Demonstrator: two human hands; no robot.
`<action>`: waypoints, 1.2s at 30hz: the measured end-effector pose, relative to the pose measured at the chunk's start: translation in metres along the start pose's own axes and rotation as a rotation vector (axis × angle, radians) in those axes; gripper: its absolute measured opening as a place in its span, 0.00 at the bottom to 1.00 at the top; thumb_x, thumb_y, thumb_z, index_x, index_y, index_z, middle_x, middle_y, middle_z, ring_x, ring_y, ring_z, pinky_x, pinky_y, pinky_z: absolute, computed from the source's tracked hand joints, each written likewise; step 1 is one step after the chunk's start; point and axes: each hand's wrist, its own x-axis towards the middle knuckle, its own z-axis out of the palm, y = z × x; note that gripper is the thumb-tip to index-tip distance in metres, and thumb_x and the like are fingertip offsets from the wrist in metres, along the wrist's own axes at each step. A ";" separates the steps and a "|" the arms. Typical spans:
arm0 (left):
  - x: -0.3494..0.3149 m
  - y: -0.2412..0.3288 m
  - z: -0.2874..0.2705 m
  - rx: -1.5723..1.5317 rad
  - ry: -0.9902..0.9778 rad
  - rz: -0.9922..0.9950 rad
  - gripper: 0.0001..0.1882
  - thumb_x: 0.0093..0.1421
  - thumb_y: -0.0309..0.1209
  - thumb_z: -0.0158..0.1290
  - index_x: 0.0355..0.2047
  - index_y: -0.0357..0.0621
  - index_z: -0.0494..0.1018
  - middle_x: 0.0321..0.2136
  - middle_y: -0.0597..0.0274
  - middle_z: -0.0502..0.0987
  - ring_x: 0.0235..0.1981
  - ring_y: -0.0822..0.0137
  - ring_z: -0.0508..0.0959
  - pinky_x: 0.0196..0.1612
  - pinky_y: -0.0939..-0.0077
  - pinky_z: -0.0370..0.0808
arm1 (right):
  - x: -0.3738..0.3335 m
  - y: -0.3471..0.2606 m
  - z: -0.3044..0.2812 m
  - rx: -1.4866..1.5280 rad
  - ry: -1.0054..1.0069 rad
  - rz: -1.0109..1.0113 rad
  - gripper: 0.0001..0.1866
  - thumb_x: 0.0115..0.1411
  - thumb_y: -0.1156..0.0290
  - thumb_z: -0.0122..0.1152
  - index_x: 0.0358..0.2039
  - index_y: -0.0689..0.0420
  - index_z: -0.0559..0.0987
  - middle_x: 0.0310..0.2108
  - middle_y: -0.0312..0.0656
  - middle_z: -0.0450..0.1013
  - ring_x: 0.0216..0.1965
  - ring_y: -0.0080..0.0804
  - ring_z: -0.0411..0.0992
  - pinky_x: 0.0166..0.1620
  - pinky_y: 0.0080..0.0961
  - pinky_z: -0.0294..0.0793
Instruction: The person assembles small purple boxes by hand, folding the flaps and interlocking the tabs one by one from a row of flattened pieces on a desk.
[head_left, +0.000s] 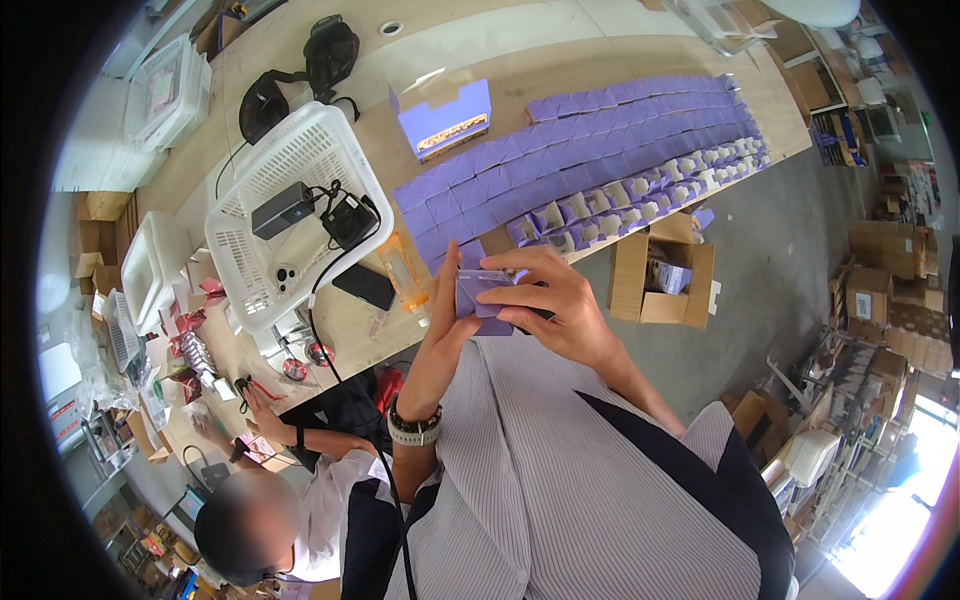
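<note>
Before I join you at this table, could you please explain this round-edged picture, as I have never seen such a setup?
There is no machine here: a wide fisheye camera on a person's head looks down, so straight edges bend near the rim. The person's bare left hand and bare right hand hold a small purple cardboard box between them. On the pale wooden table stand long rows of purple boxes; those along the near edge have open tops. To the left, a white perforated plastic basket holds black devices with cables. A co-worker in a white top is at the lower left.
</note>
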 end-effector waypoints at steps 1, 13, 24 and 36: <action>0.000 -0.004 -0.001 -0.004 -0.015 0.005 0.40 0.72 0.27 0.41 0.81 0.51 0.39 0.77 0.57 0.48 0.76 0.62 0.55 0.74 0.64 0.59 | 0.000 -0.001 0.000 0.017 -0.016 0.030 0.17 0.53 0.78 0.75 0.46 0.56 0.88 0.54 0.42 0.80 0.52 0.42 0.77 0.47 0.33 0.79; -0.004 0.004 0.011 -0.148 0.035 -0.244 0.41 0.73 0.32 0.47 0.80 0.45 0.41 0.68 0.61 0.59 0.49 0.73 0.67 0.48 0.78 0.68 | -0.010 0.013 0.006 0.092 0.017 0.125 0.23 0.58 0.85 0.69 0.53 0.55 0.85 0.54 0.44 0.80 0.51 0.39 0.79 0.48 0.31 0.81; -0.007 -0.006 0.004 -0.005 -0.051 -0.112 0.45 0.67 0.28 0.45 0.81 0.46 0.38 0.69 0.57 0.54 0.69 0.62 0.60 0.70 0.68 0.60 | -0.012 0.005 0.003 0.090 -0.063 0.359 0.27 0.53 0.78 0.77 0.55 0.53 0.83 0.52 0.41 0.79 0.48 0.39 0.80 0.45 0.30 0.84; -0.003 -0.011 0.011 0.140 0.028 -0.134 0.48 0.62 0.21 0.46 0.79 0.39 0.35 0.64 0.48 0.51 0.69 0.53 0.56 0.74 0.61 0.53 | -0.018 0.012 0.033 -0.119 0.059 0.387 0.22 0.55 0.77 0.73 0.51 0.53 0.80 0.44 0.41 0.80 0.42 0.48 0.81 0.42 0.38 0.82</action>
